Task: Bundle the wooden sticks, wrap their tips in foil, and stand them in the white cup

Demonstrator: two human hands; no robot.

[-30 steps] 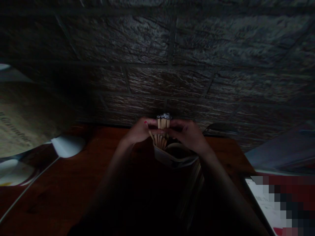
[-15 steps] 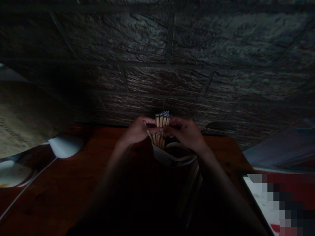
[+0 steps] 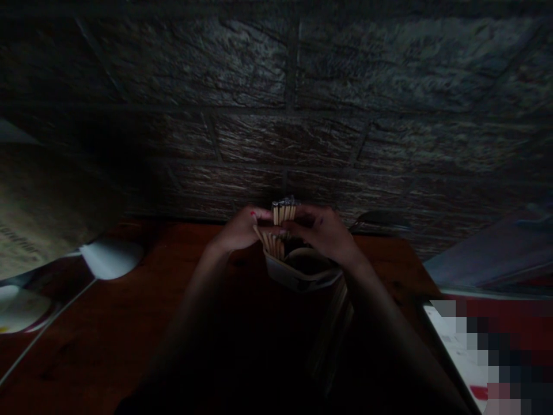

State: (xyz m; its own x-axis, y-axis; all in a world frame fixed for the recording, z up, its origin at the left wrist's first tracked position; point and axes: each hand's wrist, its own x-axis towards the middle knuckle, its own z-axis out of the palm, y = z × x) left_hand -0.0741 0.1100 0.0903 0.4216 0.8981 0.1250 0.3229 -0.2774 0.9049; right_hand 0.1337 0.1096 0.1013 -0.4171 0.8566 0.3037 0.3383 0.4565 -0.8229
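Note:
A bundle of wooden chopsticks point(image 3: 284, 215), its upper ends covered in clear plastic, stands upright between my two hands. My left hand point(image 3: 242, 228) is closed on its left side, with the thumb and fingers pressed against the sticks. From the right, my right hand point(image 3: 322, 229) grips the same bundle, fingers curled over its front. Just below is a pale container point(image 3: 298, 279) with a wide rim. More chopsticks point(image 3: 272, 244) lean in its left part. The lower ends of the held bundle are hidden behind my fingers.
Behind the wooden table point(image 3: 173, 253) rises a dark brick wall point(image 3: 246, 138). At left are a brown paper bag point(image 3: 43, 213), a white cup-like object point(image 3: 113, 258) and a thin white cord point(image 3: 47, 328). A lit white panel point(image 3: 453, 346) is at lower right.
The view has shifted slightly. The held bundle sits a little lower between my hands, and both hands keep their grip.

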